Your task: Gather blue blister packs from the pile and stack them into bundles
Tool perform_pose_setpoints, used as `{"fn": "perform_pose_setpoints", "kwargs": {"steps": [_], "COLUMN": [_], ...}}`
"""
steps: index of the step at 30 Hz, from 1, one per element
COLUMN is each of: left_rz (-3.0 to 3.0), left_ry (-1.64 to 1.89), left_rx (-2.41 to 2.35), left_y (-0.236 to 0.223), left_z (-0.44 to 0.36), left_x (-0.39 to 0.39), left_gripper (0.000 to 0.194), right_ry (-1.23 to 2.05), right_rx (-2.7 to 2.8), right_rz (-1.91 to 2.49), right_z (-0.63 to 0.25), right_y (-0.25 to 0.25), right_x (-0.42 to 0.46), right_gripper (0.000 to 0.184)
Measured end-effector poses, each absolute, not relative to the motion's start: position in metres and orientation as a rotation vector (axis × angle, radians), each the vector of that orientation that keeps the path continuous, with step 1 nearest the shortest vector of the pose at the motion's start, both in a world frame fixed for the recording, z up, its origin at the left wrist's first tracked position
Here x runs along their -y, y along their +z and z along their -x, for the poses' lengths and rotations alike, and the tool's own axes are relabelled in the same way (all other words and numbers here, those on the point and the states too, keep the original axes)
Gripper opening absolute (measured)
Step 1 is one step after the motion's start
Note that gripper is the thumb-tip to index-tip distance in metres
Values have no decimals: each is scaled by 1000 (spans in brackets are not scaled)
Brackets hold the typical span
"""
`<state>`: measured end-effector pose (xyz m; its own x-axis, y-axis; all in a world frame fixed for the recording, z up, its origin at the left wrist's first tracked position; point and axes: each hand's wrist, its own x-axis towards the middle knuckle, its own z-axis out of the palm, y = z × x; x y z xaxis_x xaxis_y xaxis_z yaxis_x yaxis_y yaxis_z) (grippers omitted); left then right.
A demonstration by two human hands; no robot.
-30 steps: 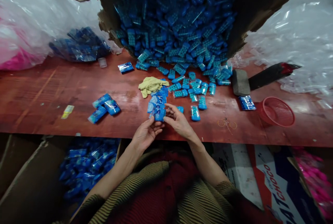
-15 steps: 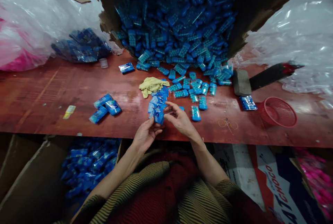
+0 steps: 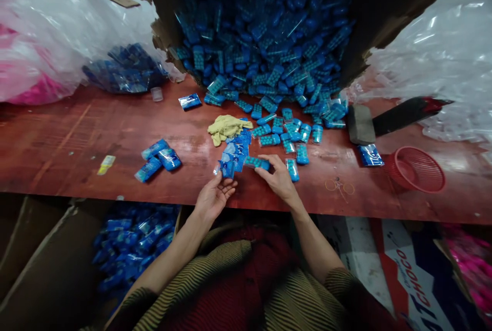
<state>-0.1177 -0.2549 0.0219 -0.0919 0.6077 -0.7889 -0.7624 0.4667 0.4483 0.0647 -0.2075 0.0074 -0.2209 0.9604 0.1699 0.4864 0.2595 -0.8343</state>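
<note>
My left hand (image 3: pixel 213 197) pinches a small blue printed sleeve (image 3: pixel 228 169) between thumb and fingers, its palm turned up. In my right hand (image 3: pixel 281 178) is a small blue pack with a clear cover (image 3: pixel 252 162), lying sideways with one end toward the sleeve; the two are apart. Just beyond my left hand lies a spread of flat blue printed sleeves (image 3: pixel 241 144), partly under a crumpled yellow cloth (image 3: pixel 226 128). Several loose blue packs (image 3: pixel 291 128) lie beyond my right hand, spilling from a big heap (image 3: pixel 265 54). To the left rest three wrapped blue packs (image 3: pixel 148 169).
A torn cardboard box (image 3: pixel 384 18) holds the heap. On the red table (image 3: pixel 77 167) are a red plastic basket (image 3: pixel 417 169), a grey block (image 3: pixel 360 124), rubber bands (image 3: pixel 339 186) and a blue packet (image 3: pixel 189 101). Below the left edge sits a bin of blue packs (image 3: pixel 134 244).
My right hand has taken hold of a blue pack and brought it near the sleeve. My left hand has drawn slightly left, and the sleeve now shows apart from the spread.
</note>
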Motion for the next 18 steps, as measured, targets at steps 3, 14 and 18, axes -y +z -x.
{"fn": "perform_pose_setpoints", "kwargs": {"steps": [3,14,18], "left_rz": [189,223,231], "left_ry": [1157,1167,1179], "left_rx": [-1209,-1174,-1158], "left_y": [23,35,34], "left_z": [116,110,110], "left_x": [254,253,252], "left_gripper": [19,22,22], "right_ry": [929,660,615], "right_rx": [1726,1795,1814], "right_rz": [1195,1122,1108], "right_z": [-59,-40,-40], "right_y": [22,20,20], "right_x": [219,240,240], "right_gripper": [27,28,29]}}
